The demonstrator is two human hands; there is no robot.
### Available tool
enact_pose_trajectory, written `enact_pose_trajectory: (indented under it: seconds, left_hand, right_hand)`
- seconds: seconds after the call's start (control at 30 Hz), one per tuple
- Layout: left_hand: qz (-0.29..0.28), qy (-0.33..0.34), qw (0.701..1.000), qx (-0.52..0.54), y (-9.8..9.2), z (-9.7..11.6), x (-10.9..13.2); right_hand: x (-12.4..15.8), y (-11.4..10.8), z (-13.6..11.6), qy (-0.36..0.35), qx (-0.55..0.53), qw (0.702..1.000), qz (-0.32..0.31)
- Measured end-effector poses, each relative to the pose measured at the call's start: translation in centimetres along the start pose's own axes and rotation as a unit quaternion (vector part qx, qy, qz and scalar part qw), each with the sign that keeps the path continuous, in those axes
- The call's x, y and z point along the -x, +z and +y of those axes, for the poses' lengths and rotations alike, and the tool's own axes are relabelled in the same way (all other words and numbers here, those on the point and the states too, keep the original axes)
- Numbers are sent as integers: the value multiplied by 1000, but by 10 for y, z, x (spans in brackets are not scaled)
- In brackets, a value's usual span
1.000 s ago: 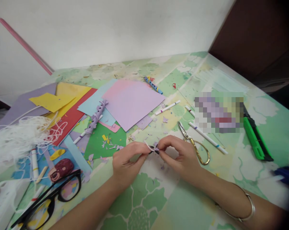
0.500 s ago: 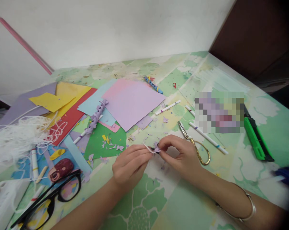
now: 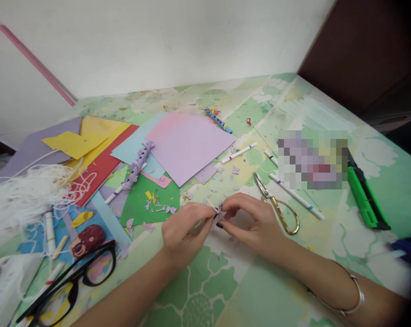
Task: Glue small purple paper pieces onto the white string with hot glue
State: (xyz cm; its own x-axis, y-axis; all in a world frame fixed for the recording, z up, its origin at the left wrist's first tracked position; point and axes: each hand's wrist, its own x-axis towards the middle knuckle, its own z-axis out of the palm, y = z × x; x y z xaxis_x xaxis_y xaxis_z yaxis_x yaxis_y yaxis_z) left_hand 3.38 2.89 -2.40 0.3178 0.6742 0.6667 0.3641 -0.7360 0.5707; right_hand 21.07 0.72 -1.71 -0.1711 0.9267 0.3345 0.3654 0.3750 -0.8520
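My left hand and my right hand meet near the middle of the table, fingertips close together. Between them is a small piece of purple paper, pinched from both sides. A short white string sticks up beside it at the left fingertips; how it joins the paper is too small to tell. Gold-handled scissors lie just beyond my right hand. Purple paper scraps are scattered on a green sheet past my left hand.
Colored paper sheets spread across the back left, near a tangle of white string. Black glasses and a dark red case lie at front left. White pens and a green cutter lie right.
My left fingers have shifted and opened a gap behind the pinch. The right thumb has moved slightly left and lower, and the paper piece has turned a little.
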Motion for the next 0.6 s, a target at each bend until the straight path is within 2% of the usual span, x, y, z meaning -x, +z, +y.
enact_pose_trajectory:
  seconds: [0.1, 0.23, 0.43, 0.6]
  left_hand:
    - [-12, -36, 999, 12, 0, 1, -1]
    - [-23, -41, 998, 42, 1, 0, -1]
    - [-37, -119, 988, 92, 4, -8, 3]
    - [-44, -157, 981, 107, 2, -8, 5]
  right_hand:
    - [1, 1, 1, 9, 9, 1000, -6]
    - [2, 2, 3, 9, 9, 1000, -5]
    - [0, 2, 5, 18, -12, 1000, -8]
    - [0, 2, 5, 24, -8, 1000, -5]
